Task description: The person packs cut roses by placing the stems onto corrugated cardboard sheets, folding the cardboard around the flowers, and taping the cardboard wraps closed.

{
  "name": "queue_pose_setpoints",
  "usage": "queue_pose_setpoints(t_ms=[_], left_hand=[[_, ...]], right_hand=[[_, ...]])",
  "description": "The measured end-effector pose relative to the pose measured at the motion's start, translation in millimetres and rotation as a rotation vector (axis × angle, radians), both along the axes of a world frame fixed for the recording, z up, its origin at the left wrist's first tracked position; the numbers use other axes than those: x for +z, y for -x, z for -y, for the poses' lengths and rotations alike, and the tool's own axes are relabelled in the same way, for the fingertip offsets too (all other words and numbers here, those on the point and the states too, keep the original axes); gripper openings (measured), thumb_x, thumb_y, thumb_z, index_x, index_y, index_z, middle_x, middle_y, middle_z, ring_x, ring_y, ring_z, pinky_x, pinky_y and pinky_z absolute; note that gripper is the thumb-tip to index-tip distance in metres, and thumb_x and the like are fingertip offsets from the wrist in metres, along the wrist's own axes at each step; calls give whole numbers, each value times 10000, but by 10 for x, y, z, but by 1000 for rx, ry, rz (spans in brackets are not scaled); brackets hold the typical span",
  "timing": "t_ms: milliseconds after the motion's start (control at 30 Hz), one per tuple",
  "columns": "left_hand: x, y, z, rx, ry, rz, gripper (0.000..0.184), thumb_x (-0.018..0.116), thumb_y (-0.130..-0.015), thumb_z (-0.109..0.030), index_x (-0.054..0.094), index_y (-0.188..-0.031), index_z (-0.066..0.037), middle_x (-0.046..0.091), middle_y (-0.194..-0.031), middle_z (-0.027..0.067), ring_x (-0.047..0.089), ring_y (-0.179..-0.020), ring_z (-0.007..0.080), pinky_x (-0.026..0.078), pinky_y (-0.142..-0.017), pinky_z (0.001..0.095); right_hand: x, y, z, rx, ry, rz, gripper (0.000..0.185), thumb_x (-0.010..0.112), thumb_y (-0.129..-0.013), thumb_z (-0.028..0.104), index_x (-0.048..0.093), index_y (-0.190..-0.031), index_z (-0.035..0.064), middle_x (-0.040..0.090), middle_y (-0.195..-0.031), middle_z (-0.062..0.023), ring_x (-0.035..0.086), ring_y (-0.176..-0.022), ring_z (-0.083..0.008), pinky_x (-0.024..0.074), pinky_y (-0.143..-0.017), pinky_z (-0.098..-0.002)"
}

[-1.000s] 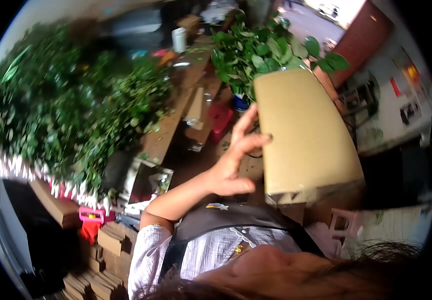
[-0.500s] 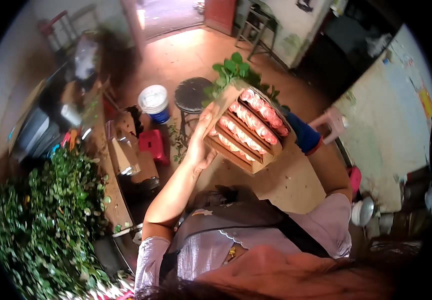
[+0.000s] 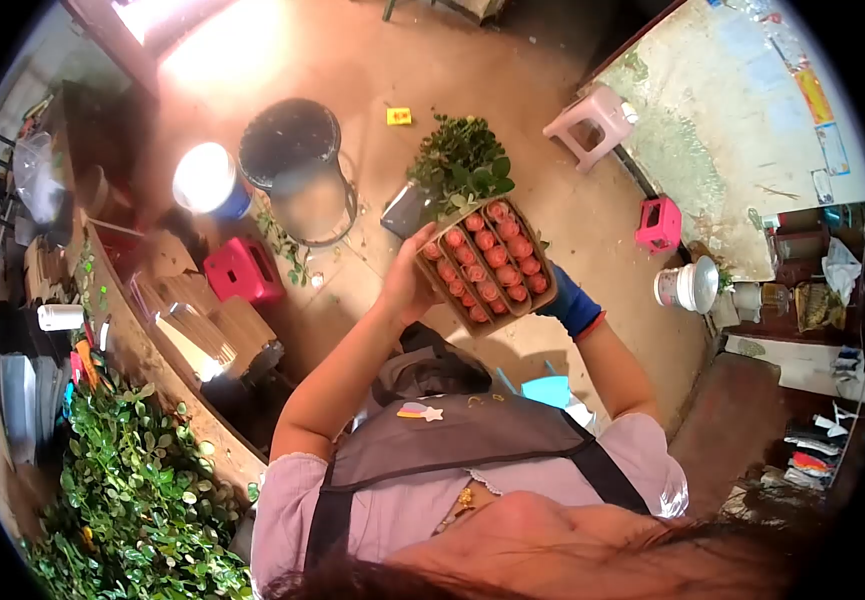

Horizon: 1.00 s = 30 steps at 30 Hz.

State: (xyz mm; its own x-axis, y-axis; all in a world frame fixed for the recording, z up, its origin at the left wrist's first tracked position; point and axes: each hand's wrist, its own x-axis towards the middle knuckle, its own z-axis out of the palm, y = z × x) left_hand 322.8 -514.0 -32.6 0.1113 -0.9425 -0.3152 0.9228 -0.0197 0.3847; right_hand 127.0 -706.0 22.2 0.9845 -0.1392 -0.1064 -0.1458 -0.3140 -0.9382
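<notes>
"What's the left grip on?"

"It's a bare hand, clamped on the left side of that rose bundle."

"And the right grip?"

"Blue glove, up against the bundle's right side. The fingers are out of sight, so I can't tell whether they close on it."

"Where's the bundle, then?"

"Held up in front of the apron, over the floor, with pinkish-red heads in rows between cardboard strips. Green leaves show just past its far edge."

"And farther out?"

"A round dark stool off to the left, a white bucket beside it. Cardboard sits just past the right edge of the table, a bright pink stool next to that. Leafy stems crowd the table's near end."
</notes>
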Motion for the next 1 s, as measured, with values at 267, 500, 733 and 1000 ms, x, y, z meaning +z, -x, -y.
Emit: queue_pose_setpoints(t_ms=[267,500,733,1000], left_hand=[[-1242,377,-358,58,-683,192,708,521,-995,-536,283,-1568,-195,437,-1532,91,441,-1386,315,379,-1090,508],[-1867,686,-1727,-7,-1215,4,488,612,-977,-458,542,-1331,-130,639,-1329,104,587,-1229,257,425,-1034,466],[-2160,1164,-2392,104,-1451,-119,447,596,-1005,-369,518,-1338,-82,659,-1232,144,657,-1090,251,537,-896,358],[-2302,1498,-2228,37,-1190,-21,330,569,-1037,-277,553,-1324,-115,693,-1176,115,671,-932,159,528,-724,271]], right_hand=[[-2750,363,24,-889,-962,-395,550,535,-1029,470,524,-1392,57,635,-1296,-97,646,-1095,-236,509,-1023,-397],[-4924,309,379,-936,16,-415,537,521,-1037,412,544,-1274,-70,670,-1046,-303,659,-956,-379,510,-858,-415],[-5199,-405,1197,-869,-62,-760,466,581,-977,378,598,-1237,-8,668,-1206,-230,668,-1038,-342,526,-923,-417],[-5105,31,119,198,252,-877,342,527,-885,288,709,-1061,58,702,-1085,-243,679,-1014,-416,530,-911,-484]])
